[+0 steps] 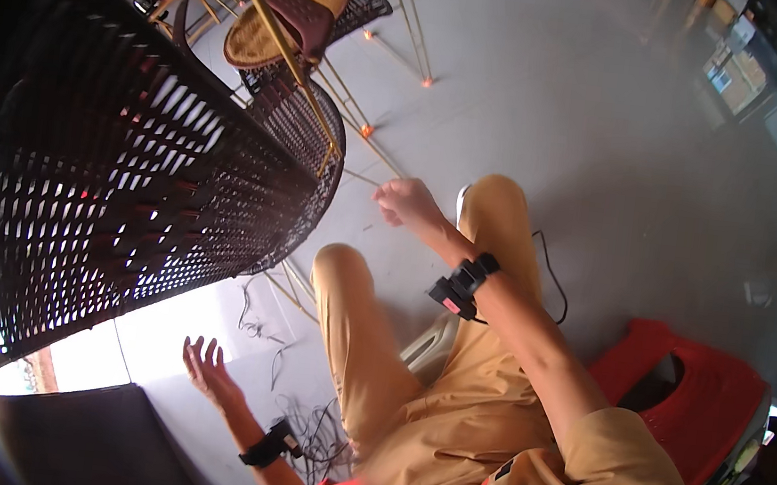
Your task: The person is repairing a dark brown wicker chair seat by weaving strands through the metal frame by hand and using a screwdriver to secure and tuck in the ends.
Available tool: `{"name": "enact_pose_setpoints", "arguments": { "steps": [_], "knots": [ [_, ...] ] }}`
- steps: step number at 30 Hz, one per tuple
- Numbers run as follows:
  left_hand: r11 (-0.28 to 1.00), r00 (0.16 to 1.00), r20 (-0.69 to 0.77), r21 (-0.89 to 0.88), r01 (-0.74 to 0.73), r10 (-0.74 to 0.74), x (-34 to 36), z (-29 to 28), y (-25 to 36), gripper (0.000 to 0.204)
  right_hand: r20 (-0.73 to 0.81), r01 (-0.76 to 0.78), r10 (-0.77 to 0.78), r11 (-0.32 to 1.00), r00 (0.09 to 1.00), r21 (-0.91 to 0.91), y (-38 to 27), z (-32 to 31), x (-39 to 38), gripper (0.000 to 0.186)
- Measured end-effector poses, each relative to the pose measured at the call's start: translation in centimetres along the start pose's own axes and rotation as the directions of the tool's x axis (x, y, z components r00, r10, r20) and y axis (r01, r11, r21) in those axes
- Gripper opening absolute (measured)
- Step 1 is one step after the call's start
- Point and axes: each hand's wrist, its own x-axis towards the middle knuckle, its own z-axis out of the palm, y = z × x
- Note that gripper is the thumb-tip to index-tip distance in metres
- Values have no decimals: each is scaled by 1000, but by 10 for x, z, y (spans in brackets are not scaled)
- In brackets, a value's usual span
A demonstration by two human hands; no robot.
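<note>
A large dark brown woven wicker chair (129, 187) fills the left side, tipped over, its rounded rim toward me. My right hand (404, 203) is closed just right of that rim, fingers pressed together. A thin pale line runs from the rim side to its fingertips; whether the fingers pinch it I cannot make out. Lower left, below the chair's lower edge, my left hand (210, 372) hangs in the air with its fingers spread, holding nothing. A gold metal bar (273, 32) slants down to the woven rim. Both my wrists carry black straps with small boxes.
Behind stands another wicker chair with a round tan seat (284, 18) and thin gold legs. A red plastic stool (685, 397) is at my right. Loose dark strands (316, 434) lie on the grey floor (589, 140) by my left leg. A dark box-like surface (84, 438) is lower left.
</note>
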Motion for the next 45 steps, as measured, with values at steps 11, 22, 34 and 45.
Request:
{"name": "enact_pose_setpoints", "arguments": {
  "steps": [11, 22, 34, 45],
  "knots": [
    [991, 983, 136, -70, -117, 125, 12, -17, 26, 56, 426, 180, 48, 859, 903, -479, -136, -45, -51, 18],
    [986, 952, 303, -169, 15, 37, 27, -10, 11, 58, 360, 79, 227, 742, 905, -666, -121, -23, -32, 22],
    [683, 727, 656, -437, 585, -203, 71, 63, -77, 43, 315, -122, 281, 889, 906, -442, -60, 7, 34, 44],
    [745, 783, 609, -461, 482, -130, 78, 95, -92, 30, 70, -157, 153, 986, 986, 50, -16, 59, 72, 17]
  ]
}}
